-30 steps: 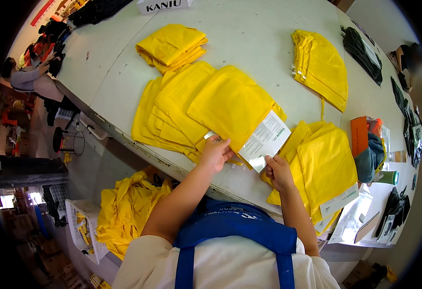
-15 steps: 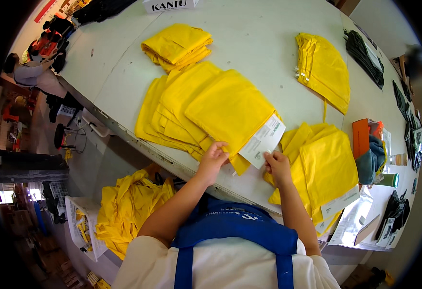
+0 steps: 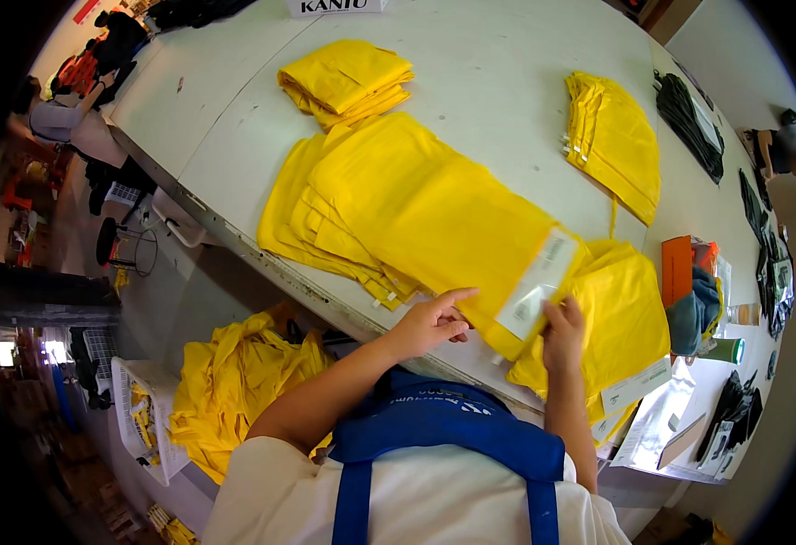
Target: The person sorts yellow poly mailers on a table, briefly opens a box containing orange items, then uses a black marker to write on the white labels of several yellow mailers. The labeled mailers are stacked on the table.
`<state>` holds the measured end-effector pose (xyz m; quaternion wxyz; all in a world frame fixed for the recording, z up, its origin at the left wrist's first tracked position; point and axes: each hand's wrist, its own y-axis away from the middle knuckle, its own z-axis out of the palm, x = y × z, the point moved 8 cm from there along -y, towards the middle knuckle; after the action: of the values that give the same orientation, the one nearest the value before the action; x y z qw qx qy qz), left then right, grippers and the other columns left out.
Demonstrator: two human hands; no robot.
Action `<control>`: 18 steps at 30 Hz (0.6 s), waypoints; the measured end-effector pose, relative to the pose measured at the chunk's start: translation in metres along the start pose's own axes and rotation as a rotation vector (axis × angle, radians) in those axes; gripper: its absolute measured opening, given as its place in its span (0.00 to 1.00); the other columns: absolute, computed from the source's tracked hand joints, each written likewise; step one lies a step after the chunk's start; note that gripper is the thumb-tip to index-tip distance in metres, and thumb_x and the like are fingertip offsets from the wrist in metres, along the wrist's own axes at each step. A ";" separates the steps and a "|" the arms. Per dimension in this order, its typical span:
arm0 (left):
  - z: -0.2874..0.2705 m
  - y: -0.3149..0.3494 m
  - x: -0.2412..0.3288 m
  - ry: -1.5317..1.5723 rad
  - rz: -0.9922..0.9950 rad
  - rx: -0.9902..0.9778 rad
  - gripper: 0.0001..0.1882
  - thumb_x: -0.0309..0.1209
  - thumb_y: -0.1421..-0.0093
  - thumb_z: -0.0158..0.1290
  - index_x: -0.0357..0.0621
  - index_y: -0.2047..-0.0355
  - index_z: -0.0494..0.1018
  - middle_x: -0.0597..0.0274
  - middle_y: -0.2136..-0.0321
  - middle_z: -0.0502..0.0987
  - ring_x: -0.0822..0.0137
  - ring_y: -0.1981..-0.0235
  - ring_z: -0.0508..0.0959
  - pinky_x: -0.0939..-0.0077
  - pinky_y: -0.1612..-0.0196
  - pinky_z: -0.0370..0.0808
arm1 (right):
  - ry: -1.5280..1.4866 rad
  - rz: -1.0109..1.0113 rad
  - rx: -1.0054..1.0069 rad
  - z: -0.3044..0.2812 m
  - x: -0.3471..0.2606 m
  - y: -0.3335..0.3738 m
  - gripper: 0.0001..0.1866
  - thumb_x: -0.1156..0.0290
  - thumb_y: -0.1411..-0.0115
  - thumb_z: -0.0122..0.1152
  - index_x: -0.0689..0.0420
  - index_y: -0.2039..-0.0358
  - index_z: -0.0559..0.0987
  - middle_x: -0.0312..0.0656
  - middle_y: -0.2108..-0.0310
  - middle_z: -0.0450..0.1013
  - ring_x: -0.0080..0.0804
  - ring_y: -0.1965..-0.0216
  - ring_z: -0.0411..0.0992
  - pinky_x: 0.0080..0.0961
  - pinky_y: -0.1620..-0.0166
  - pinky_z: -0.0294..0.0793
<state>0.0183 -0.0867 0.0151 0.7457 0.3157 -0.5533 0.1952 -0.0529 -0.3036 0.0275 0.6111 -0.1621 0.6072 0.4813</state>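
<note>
A long yellow fabric piece (image 3: 434, 204) lies slantwise over a fanned stack of yellow pieces (image 3: 293, 200). At its right end is a white printed label (image 3: 538, 280) under clear, shiny film. My right hand (image 3: 563, 334) pinches the piece's edge beside this label; the thumb and fingers are closed on it. At the near edge of the same piece is my left hand (image 3: 432, 324), its index finger stretched out along the fabric and the other fingers loosely bent, holding nothing. Under and beyond my right hand lies another pile of labelled yellow pieces (image 3: 630, 318).
Folded yellow fabric (image 3: 343, 80) and a yellow bundle (image 3: 611, 136) lie farther back on the pale table (image 3: 480, 82). At the right are an orange box (image 3: 677, 271) and black packed items (image 3: 691, 123). Below left, yellow fabric (image 3: 234, 391) spills beside a white basket (image 3: 148, 422).
The top yellow piece now stretches farther right, its labelled end over the right pile. My right hand has moved right and slightly down with it; my left hand has loosened and shifted right.
</note>
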 end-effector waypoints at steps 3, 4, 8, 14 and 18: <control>-0.044 -0.005 0.009 -0.810 0.218 0.247 0.31 0.27 0.46 0.54 0.46 0.41 0.60 0.52 0.52 0.72 0.52 0.54 0.74 0.63 0.51 0.70 | 0.114 -0.218 0.131 -0.096 -0.043 0.032 0.12 0.79 0.43 0.52 0.61 0.58 0.72 0.36 0.64 0.73 0.21 0.64 0.71 0.16 0.63 0.69; -0.055 -0.008 0.018 -1.066 0.233 0.281 0.33 0.26 0.48 0.54 0.47 0.41 0.59 0.52 0.47 0.68 0.50 0.49 0.69 0.60 0.47 0.66 | 0.083 -0.275 0.180 -0.123 -0.055 0.046 0.13 0.80 0.43 0.52 0.61 0.56 0.71 0.37 0.63 0.73 0.22 0.61 0.71 0.18 0.60 0.70; -0.094 -0.013 -0.003 -1.313 0.004 0.275 0.39 0.27 0.53 0.56 0.49 0.39 0.56 0.52 0.37 0.54 0.47 0.39 0.56 0.55 0.41 0.58 | 0.862 0.038 0.680 -0.245 -0.045 0.091 0.20 0.78 0.44 0.54 0.63 0.50 0.67 0.45 0.59 0.71 0.38 0.56 0.70 0.30 0.51 0.68; -0.117 -0.017 0.002 -1.112 0.172 0.127 0.22 0.22 0.49 0.52 0.43 0.51 0.70 0.51 0.50 0.72 0.50 0.47 0.69 0.61 0.46 0.66 | 0.979 -0.354 0.629 -0.152 -0.051 0.069 0.23 0.75 0.44 0.59 0.60 0.47 0.67 0.46 0.57 0.70 0.37 0.56 0.70 0.29 0.56 0.71; -0.081 -0.008 0.050 -0.879 0.436 0.273 0.16 0.21 0.50 0.51 0.40 0.58 0.73 0.52 0.58 0.76 0.51 0.56 0.74 0.63 0.50 0.69 | 0.031 0.126 -0.097 0.007 0.037 0.014 0.21 0.62 0.35 0.49 0.64 0.49 0.68 0.46 0.56 0.72 0.32 0.58 0.72 0.25 0.56 0.70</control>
<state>0.0954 -0.0396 0.0450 0.3362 0.3397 -0.8373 0.2653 -0.0670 -0.2772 0.0007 0.5615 -0.1603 0.6016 0.5451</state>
